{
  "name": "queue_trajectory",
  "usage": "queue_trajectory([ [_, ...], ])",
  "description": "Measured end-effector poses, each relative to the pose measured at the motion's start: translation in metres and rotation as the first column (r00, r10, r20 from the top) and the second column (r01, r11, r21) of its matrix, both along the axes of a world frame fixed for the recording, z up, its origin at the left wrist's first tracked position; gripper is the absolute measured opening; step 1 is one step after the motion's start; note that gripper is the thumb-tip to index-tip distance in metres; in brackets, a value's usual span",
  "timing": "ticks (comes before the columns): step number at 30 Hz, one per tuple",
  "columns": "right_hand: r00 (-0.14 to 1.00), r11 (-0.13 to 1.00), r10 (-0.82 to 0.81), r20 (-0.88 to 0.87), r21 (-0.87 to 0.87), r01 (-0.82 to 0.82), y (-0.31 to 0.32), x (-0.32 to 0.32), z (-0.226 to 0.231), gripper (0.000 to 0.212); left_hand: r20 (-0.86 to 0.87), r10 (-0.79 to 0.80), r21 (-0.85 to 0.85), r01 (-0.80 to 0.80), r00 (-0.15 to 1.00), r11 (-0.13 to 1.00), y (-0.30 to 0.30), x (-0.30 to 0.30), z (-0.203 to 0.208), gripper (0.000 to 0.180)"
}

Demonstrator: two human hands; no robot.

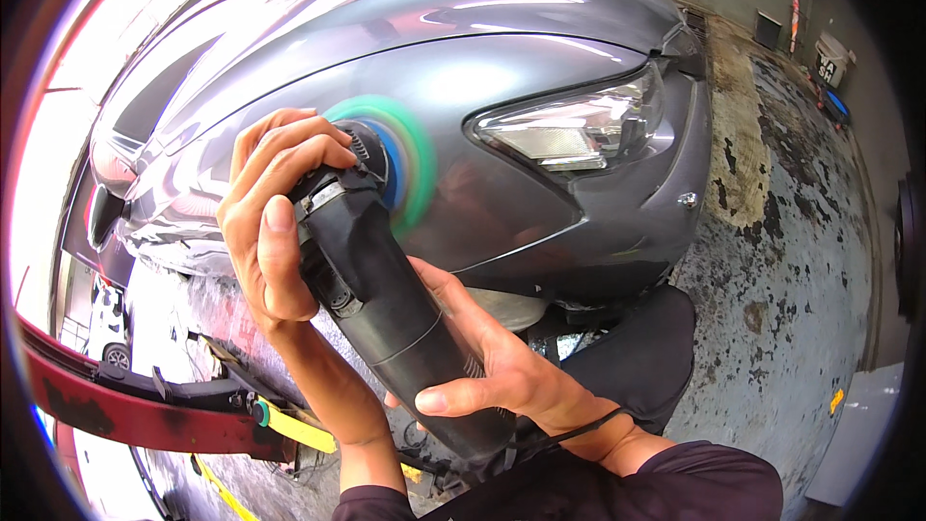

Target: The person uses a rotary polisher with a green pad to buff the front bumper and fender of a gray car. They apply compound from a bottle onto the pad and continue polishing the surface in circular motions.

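Observation:
Both of my hands hold a black car polisher (386, 314). My left hand (275, 203) wraps over the head end, its fingers curled across the top. My right hand (492, 362) grips the rear of the body from the side, thumb laid along it. The round green polishing pad (417, 159), with a blue backing, looks blurred as if spinning. It lies against the grey car's front fender (453, 222), just left of the headlight (579, 125). The tool covers part of the pad and the panel behind it.
A red lift arm (145, 415) with yellow parts stands low at the left. The car's black side mirror (104, 217) sticks out at far left. Worn, peeling floor (762, 328) lies to the right, with a white bucket (831, 60) by the wall.

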State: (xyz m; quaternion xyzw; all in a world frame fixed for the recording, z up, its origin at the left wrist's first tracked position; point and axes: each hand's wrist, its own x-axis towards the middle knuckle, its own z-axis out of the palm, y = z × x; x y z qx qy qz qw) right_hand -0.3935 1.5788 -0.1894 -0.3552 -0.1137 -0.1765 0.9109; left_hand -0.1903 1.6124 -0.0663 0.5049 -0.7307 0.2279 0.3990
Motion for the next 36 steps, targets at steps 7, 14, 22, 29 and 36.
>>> queue_trajectory([
  [7, 0.998, 0.998, -0.06, 0.01, -0.02, 0.06, -0.012, -0.012, -0.002, 0.116, 0.012, -0.038, 0.021, 0.038, 0.999, 0.999, -0.022, -0.014, 0.004, 0.058],
  [14, 0.992, 0.992, -0.123, 0.04, -0.036, 0.125, -0.018, -0.02, -0.005, 0.115, 0.034, -0.08, 0.033, 0.079, 0.996, 0.996, -0.037, -0.023, 0.008, 0.057],
  [22, 0.992, 0.995, -0.102, -0.07, -0.021, 0.101, -0.021, -0.029, 0.019, 0.116, 0.04, -0.133, 0.019, 0.133, 0.99, 0.991, -0.039, -0.022, 0.012, 0.054],
  [29, 0.99, 0.998, -0.026, -0.14, -0.064, 0.017, -0.028, -0.015, 0.032, 0.114, -0.084, -0.009, 0.012, 0.01, 0.996, 1.0, -0.026, -0.004, 0.015, 0.059],
  [36, 0.979, 0.996, -0.026, -0.203, 0.077, 0.042, -0.041, -0.022, 0.066, 0.114, -0.22, 0.179, 0.156, -0.147, 0.959, 0.977, -0.042, -0.017, 0.039, 0.066],
])
